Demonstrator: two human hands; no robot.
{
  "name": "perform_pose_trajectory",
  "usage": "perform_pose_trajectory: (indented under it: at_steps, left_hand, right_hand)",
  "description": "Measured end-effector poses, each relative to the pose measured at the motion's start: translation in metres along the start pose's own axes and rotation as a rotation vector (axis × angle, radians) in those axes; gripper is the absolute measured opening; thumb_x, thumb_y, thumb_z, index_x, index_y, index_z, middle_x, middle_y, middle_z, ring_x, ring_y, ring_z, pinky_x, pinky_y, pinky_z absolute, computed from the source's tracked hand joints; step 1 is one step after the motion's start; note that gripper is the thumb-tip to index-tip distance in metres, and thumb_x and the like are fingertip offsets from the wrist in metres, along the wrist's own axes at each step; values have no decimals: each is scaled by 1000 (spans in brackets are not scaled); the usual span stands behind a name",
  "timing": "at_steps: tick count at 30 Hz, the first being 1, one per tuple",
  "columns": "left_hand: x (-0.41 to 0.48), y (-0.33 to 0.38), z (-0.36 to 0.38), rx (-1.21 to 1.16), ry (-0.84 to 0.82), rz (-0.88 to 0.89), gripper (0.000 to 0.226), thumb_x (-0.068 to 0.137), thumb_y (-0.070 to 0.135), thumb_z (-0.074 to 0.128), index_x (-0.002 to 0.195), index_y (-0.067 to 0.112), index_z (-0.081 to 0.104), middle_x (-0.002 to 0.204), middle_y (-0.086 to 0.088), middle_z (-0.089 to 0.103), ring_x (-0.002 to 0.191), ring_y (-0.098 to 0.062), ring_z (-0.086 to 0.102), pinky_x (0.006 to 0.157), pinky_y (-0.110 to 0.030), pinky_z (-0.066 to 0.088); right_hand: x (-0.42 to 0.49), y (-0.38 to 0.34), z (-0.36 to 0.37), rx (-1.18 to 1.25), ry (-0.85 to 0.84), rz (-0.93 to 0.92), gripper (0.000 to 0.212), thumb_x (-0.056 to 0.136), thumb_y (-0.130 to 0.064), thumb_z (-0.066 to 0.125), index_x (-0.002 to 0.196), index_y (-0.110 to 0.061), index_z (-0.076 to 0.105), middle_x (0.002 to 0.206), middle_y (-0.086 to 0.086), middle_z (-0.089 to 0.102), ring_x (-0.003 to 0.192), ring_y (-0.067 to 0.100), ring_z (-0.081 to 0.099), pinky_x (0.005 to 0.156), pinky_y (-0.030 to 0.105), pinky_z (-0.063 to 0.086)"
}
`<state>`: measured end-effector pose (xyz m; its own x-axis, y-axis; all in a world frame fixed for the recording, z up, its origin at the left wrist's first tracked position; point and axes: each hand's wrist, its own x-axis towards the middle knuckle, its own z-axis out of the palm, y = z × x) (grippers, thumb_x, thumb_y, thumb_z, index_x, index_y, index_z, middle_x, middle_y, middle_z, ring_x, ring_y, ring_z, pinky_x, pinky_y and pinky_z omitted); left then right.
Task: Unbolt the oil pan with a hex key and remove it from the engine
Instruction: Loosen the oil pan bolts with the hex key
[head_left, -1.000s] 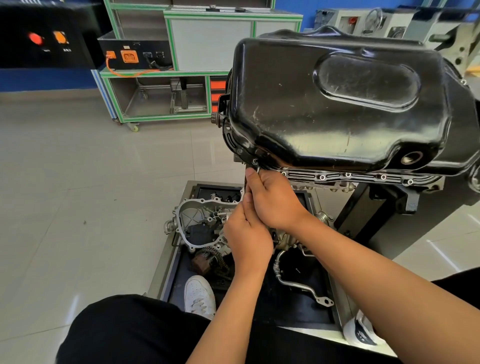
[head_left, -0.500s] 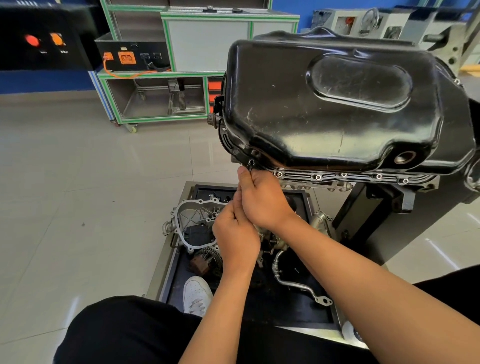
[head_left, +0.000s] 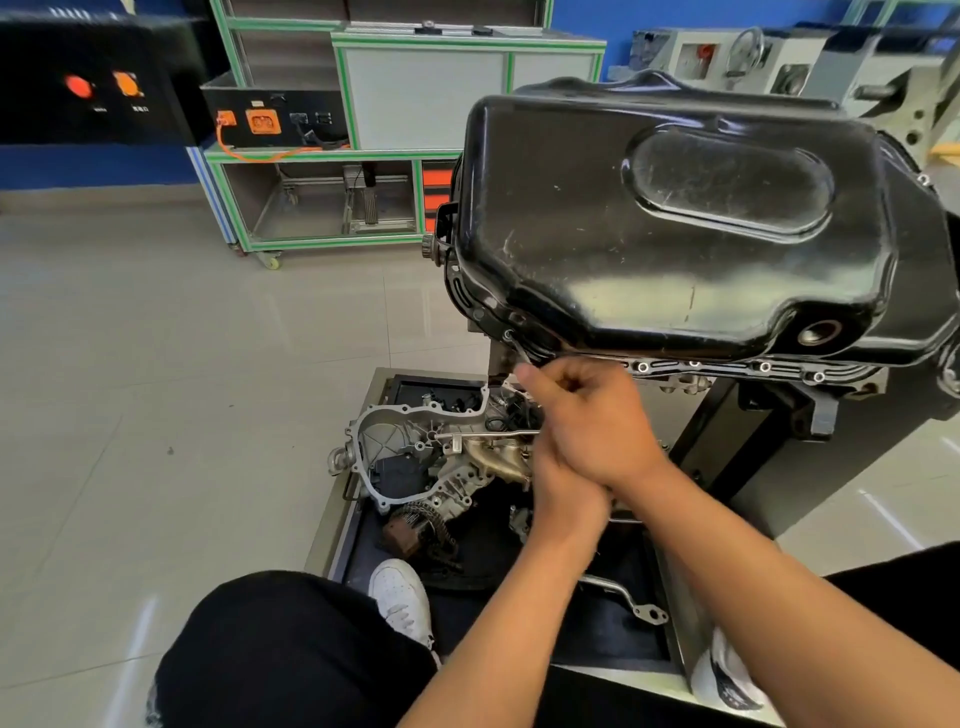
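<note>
The person wears black trousers (head_left: 291, 654) and white sneakers (head_left: 401, 597), forearms (head_left: 519, 623) bare

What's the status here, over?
Right hand grips hex key at corner bolt. Left hand pressed beneath, grip hidden. Oil pan in place, flange bolts in. Nothing in the way.

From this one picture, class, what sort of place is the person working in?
Probably a vehicle-mechanics training workshop: a black oil pan is held up on a stand, stripped engine parts lie in a floor tray, and green-framed trainer benches stand behind.

A training workshop: engine stand (head_left: 727, 447), parts tray (head_left: 332, 525), green-framed equipment cart (head_left: 337, 156).
</note>
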<state>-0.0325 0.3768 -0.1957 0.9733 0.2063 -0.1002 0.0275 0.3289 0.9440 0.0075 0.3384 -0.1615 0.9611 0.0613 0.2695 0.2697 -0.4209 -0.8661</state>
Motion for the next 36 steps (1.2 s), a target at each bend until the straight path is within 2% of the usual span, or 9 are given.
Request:
perform_pose_trajectory:
  at_steps: [5,7,9,13,15,22,27,32,36]
  left_hand:
    - [-3,27,4,283,-242,78,29,107,9,33,120,-8,52,114,-34,61,95,-39,61,91,-37,52]
    - [4,40,-26,782,-563,117,27,96,16,50,119,7,58,113,-23,66,89,-28,62,80,-34,57]
    - [14,65,-61,1081,-661,83,27,83,35,59,99,14,66,92,-13,71,82,-28,66,76,-45,58]
    - [32,94,-94,599,-240,87,13,95,36,62,96,26,71,83,3,75,75,-17,72,59,-31,57]
    - [34,91,-81,450,-190,120,17,97,36,60,93,24,72,81,4,75,70,-14,72,55,-23,53]
    - [26,70,-48,576,-249,328,18,96,14,63,81,16,73,66,9,72,49,-3,62,46,-17,48]
    - [26,62,-39,699,-248,390,25,98,19,58,81,9,73,73,5,73,53,1,60,54,-13,45]
    - [26,58,-39,748,-204,436,34,100,23,57,70,12,69,62,14,67,49,2,56,54,-12,40]
    - [26,60,-41,790,-164,477,35,98,21,59,66,12,68,55,15,61,50,2,55,54,-6,36]
  right_hand:
    - [-4,2,-26,3,-56,78,5,86,-27,78,85,-31,75,82,-12,74,70,-8,67,68,5,47]
    - [-7,4,-25,29,-58,79,15,86,-22,78,79,-35,75,78,-12,75,70,-5,68,68,10,50]
    - [-13,6,-21,-10,-40,66,22,88,-21,77,69,-31,76,69,-9,74,63,2,66,63,18,52]
    - [-34,22,-17,-191,68,-6,28,95,-23,68,70,-9,69,51,-3,57,46,11,45,52,35,44]
    - [-44,27,-18,-215,87,-72,25,97,-21,65,75,-10,70,55,0,61,48,15,50,54,41,45]
    - [-55,26,-11,-25,113,-92,21,98,-30,63,85,-17,73,63,0,69,52,22,66,49,43,52]
    - [-64,29,0,55,158,-15,20,98,-25,62,81,-17,70,63,-6,70,52,12,66,51,41,56]
    - [-62,28,10,117,148,46,23,97,-15,62,76,-13,68,59,-4,68,48,10,61,46,23,43]
    - [-61,23,19,179,130,61,24,96,-10,60,74,-7,66,57,2,66,46,17,58,43,31,40]
